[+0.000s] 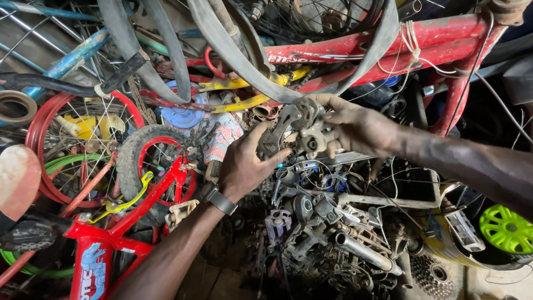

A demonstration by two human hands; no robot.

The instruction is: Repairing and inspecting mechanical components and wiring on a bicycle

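From the head camera, we see our left hand [244, 164] and right hand [351, 125] together grasping one grimy metal bike part [294, 133], lifted above a heap of scrap parts [327, 233], seemingly to look it over. Around it we count two red frames, the upper frame [388, 50] and the lower frame [111, 233], and one small wheel [152, 161].

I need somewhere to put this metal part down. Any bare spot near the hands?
Little is free. Both the left hand and right hand hold the metal part over a dense heap of parts. The barest patches are the dark floor beside the left forearm and the pale strip under the green wheel. The small red bicycle crowds the left.
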